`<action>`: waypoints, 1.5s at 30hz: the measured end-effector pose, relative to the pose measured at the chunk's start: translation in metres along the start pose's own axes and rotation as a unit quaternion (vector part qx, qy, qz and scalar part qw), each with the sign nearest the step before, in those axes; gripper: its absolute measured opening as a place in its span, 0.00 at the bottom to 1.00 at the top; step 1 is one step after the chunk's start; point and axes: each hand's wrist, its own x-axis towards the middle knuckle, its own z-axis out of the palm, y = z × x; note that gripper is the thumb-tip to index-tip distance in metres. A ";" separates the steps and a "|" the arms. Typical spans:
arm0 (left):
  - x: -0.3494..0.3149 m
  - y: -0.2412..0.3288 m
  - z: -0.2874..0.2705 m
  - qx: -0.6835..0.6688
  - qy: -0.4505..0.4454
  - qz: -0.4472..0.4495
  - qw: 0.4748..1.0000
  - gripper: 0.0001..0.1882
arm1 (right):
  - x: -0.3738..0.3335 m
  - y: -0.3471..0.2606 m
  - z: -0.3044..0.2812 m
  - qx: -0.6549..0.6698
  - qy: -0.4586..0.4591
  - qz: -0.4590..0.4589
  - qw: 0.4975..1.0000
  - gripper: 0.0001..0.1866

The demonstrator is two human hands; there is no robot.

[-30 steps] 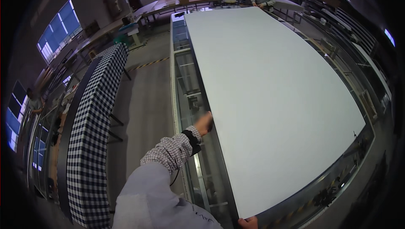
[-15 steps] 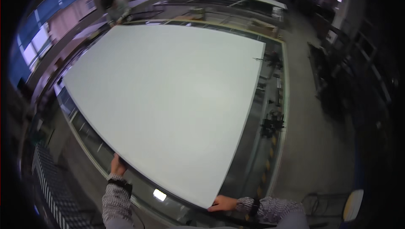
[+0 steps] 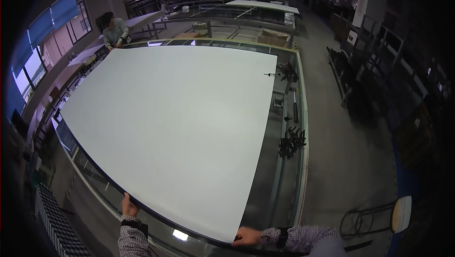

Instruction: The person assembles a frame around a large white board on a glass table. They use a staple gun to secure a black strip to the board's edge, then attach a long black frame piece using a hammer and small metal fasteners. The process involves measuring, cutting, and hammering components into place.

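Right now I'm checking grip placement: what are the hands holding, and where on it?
Both hold the large white sheet by its near edge: left hand along that edge, right hand at the near corner.

Daylight from the windows (image 3: pixel 52 34) at left brightens the white sheet (image 3: pixel 175 129) evenly; the right side lies dim. Fisheye bending (strong at the rim) fades into black corners.
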 end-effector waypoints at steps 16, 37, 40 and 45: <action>0.006 -0.001 0.007 0.030 -0.003 -0.019 0.999 0.27 | 0.013 0.022 0.008 0.026 0.000 -0.011 1.000 0.21; 0.001 -0.013 0.005 0.086 0.073 0.134 0.984 0.26 | 0.015 0.002 0.039 0.213 0.115 0.034 0.970 0.30; -0.012 -0.034 0.026 0.112 0.133 0.153 0.973 0.24 | 0.013 0.002 0.038 0.364 0.052 0.091 0.925 0.26; -0.052 -0.073 0.047 0.101 0.096 0.080 0.987 0.22 | 0.024 0.002 0.028 0.359 0.039 0.063 0.930 0.25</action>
